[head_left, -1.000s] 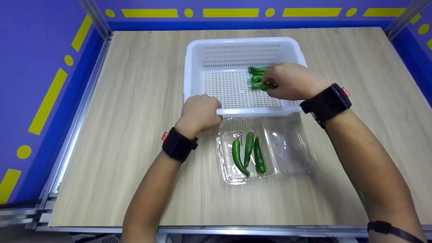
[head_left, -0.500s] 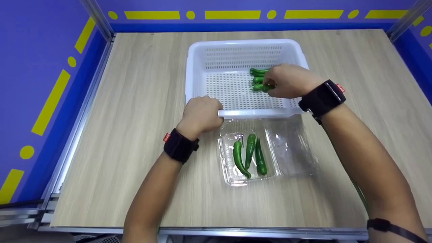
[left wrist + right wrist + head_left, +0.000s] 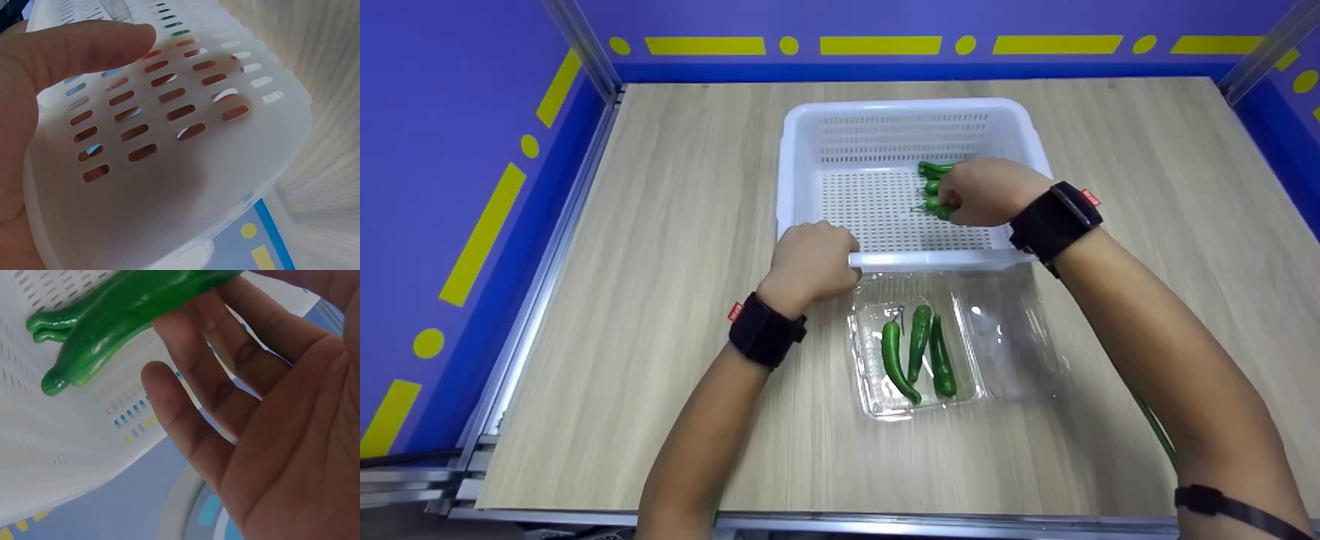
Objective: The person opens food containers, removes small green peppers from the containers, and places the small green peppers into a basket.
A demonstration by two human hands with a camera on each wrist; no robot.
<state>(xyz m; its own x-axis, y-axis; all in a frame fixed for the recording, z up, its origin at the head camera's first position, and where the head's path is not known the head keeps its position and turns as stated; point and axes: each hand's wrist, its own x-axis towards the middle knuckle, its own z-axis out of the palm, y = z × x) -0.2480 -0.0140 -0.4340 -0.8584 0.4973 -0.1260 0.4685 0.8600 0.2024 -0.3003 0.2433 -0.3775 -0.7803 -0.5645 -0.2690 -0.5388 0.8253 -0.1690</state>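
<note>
My left hand (image 3: 810, 259) grips the near-left corner of the white plastic basket (image 3: 937, 260); in the left wrist view the thumb (image 3: 95, 45) lies against the slotted wall (image 3: 169, 214). Inside the basket, on its right, my right hand (image 3: 990, 191) pinches a green chili pepper (image 3: 124, 323) with its fingertips. More green chili peppers (image 3: 934, 169) lie beside that hand, partly hidden by it. Three others, among them a curved one (image 3: 894, 364), lie lengthwise in the left half of a clear plastic clamshell box (image 3: 877, 409).
The clamshell's clear lid (image 3: 1012, 352) lies folded open to the right. Basket and box stand close together on a wood-grain table (image 3: 660, 225). Blue panels (image 3: 472, 150) with yellow marks rise at the back and sides, and a metal rail (image 3: 885, 523) runs along the front edge.
The right hand shifts slightly with the pepper at its fingertips, its wrist swinging a little left. My left hand keeps its grip on the basket. The whole head view slides slightly downward.
</note>
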